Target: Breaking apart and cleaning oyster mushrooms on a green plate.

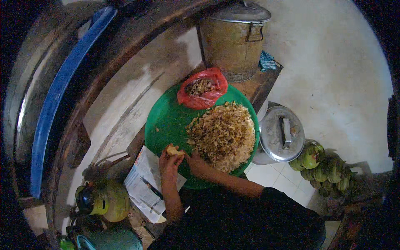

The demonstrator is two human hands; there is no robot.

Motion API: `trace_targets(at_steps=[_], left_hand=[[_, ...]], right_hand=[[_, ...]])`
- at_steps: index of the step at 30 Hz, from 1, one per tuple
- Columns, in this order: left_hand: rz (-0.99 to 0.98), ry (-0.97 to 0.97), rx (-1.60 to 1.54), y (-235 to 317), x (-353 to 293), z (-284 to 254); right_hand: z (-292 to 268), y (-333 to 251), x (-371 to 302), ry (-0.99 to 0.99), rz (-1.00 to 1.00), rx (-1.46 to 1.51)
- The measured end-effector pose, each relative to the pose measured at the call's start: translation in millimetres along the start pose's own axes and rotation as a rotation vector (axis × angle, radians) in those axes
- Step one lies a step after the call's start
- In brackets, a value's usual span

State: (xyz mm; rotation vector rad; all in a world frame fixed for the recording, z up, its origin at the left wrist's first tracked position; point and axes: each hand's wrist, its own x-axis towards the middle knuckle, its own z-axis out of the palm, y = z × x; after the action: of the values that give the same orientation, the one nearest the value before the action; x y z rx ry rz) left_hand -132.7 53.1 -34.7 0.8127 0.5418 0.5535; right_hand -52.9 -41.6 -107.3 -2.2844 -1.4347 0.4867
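Observation:
In my left hand (pixel 168 164) is a pale tan, lumpy piece of food (pixel 175 152), its fingers closed around it; its exact kind is unclear. My right hand (pixel 197 164) is close beside it, at the near left edge of a large heap of shredded brown and cream food (pixel 223 135). The right hand's fingers are too dark and blurred to make out. The heap lies on the right side of a round green tray (pixel 160 121). Toward the tray's far rim rests an opened red plastic bag (pixel 216 89) with brown shreds inside.
Newspaper (pixel 143 200) with a dark slim object on it lies left of my left arm. A gas cylinder (pixel 114 200) stands further left. A tall lidded metal pot (pixel 233 50) is beyond the tray; another lidded pot (pixel 273 133) and green fruit (pixel 323 171) are to the right.

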Motion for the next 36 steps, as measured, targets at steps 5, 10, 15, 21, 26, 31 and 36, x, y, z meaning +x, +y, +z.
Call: trace_targets(at_steps=[5,10,15,21,26,31,36], left_hand=[[0.126,0.130,-0.084,22,-36,-9],[0.382,0.257,-0.212,53,-85,-40],[0.473,0.573,-0.094,57,-146,-67],[0.540,0.528,-0.511,51,-181,-66],[0.533,0.645,-0.341,42,-178,-74],[0.556,0.540,-0.481,44,-158,-67],[0.379,0.312,-0.342,24,-88,-53]], right_hand=[[-2,-9,14,0.054,-0.171,-0.213],[-24,-43,33,0.028,-0.202,-0.252],[43,-96,60,0.140,-0.636,0.133],[146,-131,71,0.103,-0.597,0.193],[172,-154,68,0.054,-0.501,0.747],[68,-157,50,0.110,-0.453,0.357],[-21,-66,41,0.224,-0.409,0.618]])
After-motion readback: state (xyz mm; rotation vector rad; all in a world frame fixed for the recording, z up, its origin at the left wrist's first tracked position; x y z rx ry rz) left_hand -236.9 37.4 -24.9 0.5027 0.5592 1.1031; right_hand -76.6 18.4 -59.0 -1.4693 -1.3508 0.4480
